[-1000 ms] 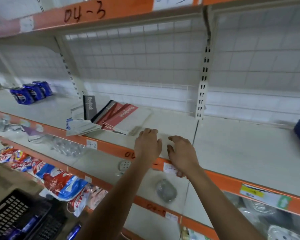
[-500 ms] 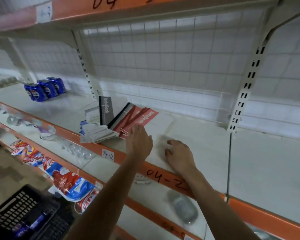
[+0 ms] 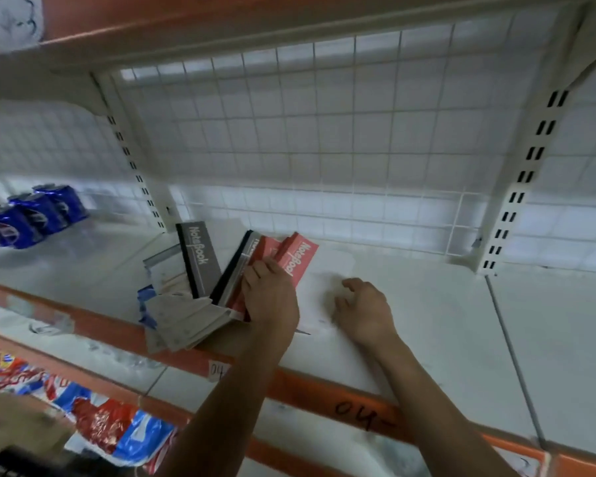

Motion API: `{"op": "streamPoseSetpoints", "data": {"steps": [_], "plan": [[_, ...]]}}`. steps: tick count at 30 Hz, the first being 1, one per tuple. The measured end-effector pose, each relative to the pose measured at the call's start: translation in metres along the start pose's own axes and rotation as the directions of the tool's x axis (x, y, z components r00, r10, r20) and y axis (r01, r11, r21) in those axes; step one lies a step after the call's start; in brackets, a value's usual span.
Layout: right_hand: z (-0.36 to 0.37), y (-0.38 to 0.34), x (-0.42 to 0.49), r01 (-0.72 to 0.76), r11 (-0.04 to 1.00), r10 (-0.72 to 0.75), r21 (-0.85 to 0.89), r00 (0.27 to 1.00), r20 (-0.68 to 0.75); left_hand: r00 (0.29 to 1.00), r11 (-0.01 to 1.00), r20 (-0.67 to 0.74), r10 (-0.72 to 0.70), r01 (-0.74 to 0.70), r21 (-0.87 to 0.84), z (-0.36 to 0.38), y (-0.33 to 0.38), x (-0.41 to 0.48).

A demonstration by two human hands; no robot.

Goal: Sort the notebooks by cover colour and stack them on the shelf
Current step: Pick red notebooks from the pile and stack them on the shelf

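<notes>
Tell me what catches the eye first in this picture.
A messy fan of red notebooks lies on the shelf under the left hand. A grey notebook sits just left of them, with blue cans far left. The right hand, empty, is on their right.

Left hand (image 3: 270, 294), right hand (image 3: 365, 313) palm-down

Left hand (image 3: 270, 297) on red notebooks (image 3: 298, 256) (right hand (image 3: 365, 311) beside, on shelf (image 3: 427, 321)).
</notes>
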State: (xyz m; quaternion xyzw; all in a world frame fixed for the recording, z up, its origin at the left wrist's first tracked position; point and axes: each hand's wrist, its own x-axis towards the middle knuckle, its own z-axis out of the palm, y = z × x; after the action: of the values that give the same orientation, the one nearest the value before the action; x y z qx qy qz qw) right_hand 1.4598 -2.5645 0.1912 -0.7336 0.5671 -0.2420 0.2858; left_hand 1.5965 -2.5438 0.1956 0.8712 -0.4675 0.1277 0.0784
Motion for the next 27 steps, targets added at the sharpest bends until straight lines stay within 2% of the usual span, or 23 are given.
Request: {"op": "streamPoseSetpoints", "data": {"steps": [1, 3, 5, 6, 7, 8, 9, 12, 15, 18, 20, 24, 27], "plan": [[0.002, -0.001, 0.002, -0.023, 1.0, 0.024, 0.013, 0.998, -0.051, 0.999, 0.999, -0.033, 0.022, -0.023, -0.023, -0.004, 0.001, 0.001], [0.005, -0.004, 0.005, -0.07, 0.991, 0.09, 0.117, 0.981, -0.175, 0.995, 0.957, -0.067, 0.071, -0.087, -0.278, -0.006, 0.0, 0.008], [0.004, -0.006, 0.009, -0.145, 0.93, 0.229, 0.339, 0.947, -0.225, 0.992, 0.8, -0.059, 0.116, -0.128, -0.586, -0.008, 0.001, 0.012], [0.001, -0.006, 0.011, -0.185, 0.872, 0.302, 0.453, 0.932, -0.202, 0.991, 0.7, -0.049, 0.128, -0.125, -0.704, -0.008, 0.002, 0.013], [-0.001, -0.003, 0.013, -0.2, 0.807, 0.347, 0.556, 0.922, -0.171, 0.991, 0.602, -0.047, 0.126, -0.114, -0.79, -0.008, 0.002, 0.013], [-0.004, 0.001, 0.015, -0.192, 0.752, 0.367, 0.63, 0.917, -0.159, 0.991, 0.554, -0.036, 0.131, -0.103, -0.826, -0.006, 0.003, 0.013], [-0.007, 0.005, 0.015, -0.159, 0.71, 0.368, 0.685, 0.914, -0.169, 0.989, 0.559, -0.024, 0.146, -0.103, -0.823, -0.004, 0.002, 0.013], [-0.017, 0.014, 0.009, -0.109, 0.724, 0.372, 0.681, 0.893, -0.252, 0.984, 0.805, -0.043, 0.173, -0.166, -0.569, 0.009, -0.005, 0.019], [-0.027, 0.02, 0.001, -0.114, 0.733, 0.401, 0.671, 0.869, -0.289, 0.986, 0.931, -0.001, 0.167, -0.158, -0.33, 0.021, -0.01, 0.02], [-0.032, 0.025, -0.006, -0.152, 0.758, 0.404, 0.634, 0.873, -0.273, 0.982, 0.975, 0.065, 0.176, -0.165, -0.149, 0.021, -0.003, 0.01], [-0.033, 0.024, -0.011, -0.155, 0.771, 0.389, 0.618, 0.883, -0.263, 0.984, 0.983, 0.074, 0.163, -0.156, -0.096, 0.019, 0.002, 0.008], [-0.03, 0.023, -0.019, -0.163, 0.797, 0.369, 0.581, 0.894, -0.255, 0.988, 0.991, 0.1, 0.114, -0.107, -0.077, 0.017, 0.006, 0.01], [-0.027, 0.024, -0.022, -0.18, 0.813, 0.357, 0.554, 0.906, -0.229, 0.99, 0.987, 0.1, 0.098, -0.084, -0.133, 0.014, 0.009, 0.01]]}}
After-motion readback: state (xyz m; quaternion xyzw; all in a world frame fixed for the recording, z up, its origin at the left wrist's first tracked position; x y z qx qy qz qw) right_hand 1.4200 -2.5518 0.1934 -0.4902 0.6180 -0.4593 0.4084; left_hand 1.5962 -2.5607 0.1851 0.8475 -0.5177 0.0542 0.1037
